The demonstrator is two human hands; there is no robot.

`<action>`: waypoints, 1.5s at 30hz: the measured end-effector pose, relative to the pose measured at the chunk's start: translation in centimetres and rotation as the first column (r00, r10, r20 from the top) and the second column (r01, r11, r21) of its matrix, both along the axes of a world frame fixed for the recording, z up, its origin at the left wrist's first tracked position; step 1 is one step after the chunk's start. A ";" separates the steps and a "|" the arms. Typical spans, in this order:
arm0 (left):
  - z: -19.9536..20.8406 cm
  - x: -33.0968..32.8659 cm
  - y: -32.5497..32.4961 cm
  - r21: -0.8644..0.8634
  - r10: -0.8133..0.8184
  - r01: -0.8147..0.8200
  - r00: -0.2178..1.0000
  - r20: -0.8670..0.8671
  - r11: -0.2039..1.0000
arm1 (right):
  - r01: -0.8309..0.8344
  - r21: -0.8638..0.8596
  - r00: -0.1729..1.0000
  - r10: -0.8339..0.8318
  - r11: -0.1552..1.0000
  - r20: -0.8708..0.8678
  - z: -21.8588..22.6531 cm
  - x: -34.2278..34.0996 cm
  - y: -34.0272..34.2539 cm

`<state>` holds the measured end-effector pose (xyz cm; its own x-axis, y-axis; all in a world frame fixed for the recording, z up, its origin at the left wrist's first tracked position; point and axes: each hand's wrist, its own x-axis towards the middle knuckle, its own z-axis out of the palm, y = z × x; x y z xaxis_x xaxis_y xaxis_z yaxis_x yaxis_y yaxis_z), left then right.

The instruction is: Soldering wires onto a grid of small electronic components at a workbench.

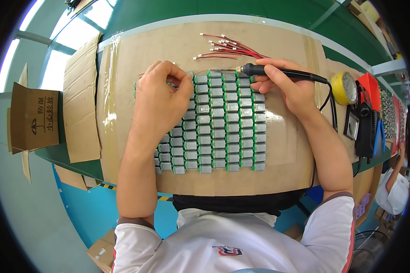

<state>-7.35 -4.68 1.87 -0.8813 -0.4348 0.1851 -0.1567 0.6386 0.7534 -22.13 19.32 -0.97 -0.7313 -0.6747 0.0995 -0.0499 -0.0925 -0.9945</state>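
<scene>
At your far left you have an open brown cardboard box (36,113), with a flat cardboard sheet (80,100) just to its right and another carton (102,250) down on the blue floor (84,200), where black-and-yellow striped tape (164,198) runs. On your right, a yellow tape roll (344,88) sits beside a red bin (370,88). Farther right you have a co-worker in a white shirt (393,193), with a fan (368,248) near the lower right edge.
</scene>
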 end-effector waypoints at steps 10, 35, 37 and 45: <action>-0.2 -0.1 0.0 -0.035 0.006 -0.006 1.000 -0.003 0.999 | 0.011 0.000 0.999 -0.011 1.000 0.034 0.0 0.1 0.0; 0.1 -0.3 0.3 -0.055 0.004 -0.003 1.000 0.018 0.998 | 0.024 -0.029 0.998 -0.022 0.999 0.063 0.1 0.1 -0.1; 0.1 -0.4 0.4 -0.035 0.022 -0.021 0.999 0.024 0.999 | 0.021 -0.039 0.998 -0.019 0.999 0.066 0.1 0.0 -0.1; 0.4 -0.3 0.3 0.009 0.047 -0.047 0.997 0.059 0.999 | 0.026 -0.132 0.997 -0.017 0.991 0.070 -0.1 0.2 0.2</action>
